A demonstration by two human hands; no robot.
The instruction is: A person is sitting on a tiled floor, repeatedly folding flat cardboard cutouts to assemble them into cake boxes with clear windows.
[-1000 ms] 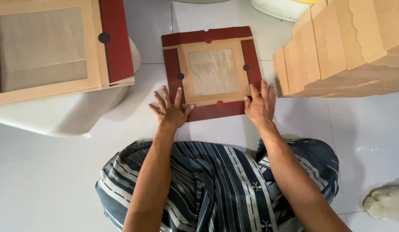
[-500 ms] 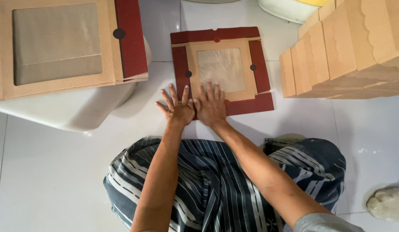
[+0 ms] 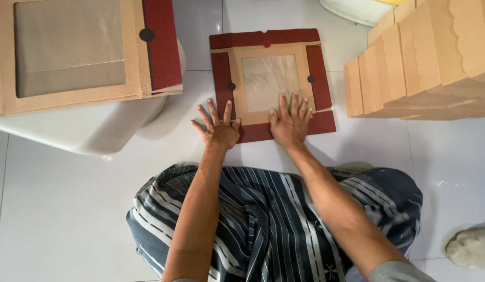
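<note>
A flat cardboard box blank [image 3: 268, 52], tan with dark red flaps and a clear window in its middle, lies on the white tiled floor in front of me. My left hand [image 3: 219, 128] presses flat with fingers spread on its near left corner. My right hand [image 3: 290, 121] lies flat, fingers spread, on the near edge just below the window. Neither hand grips anything. My lap in a dark striped cloth [image 3: 263, 224] fills the lower part of the view.
A stack of similar flat windowed blanks [image 3: 75, 52] rests on a white plastic object [image 3: 96, 130] at the left. Folded tan boxes [image 3: 420, 57] are piled at the right. A white rounded thing [image 3: 472, 248] sits at the lower right.
My right hand slid from the blank's right side to the middle, then back rightward along the near edge. My left hand stayed at the near left corner.
</note>
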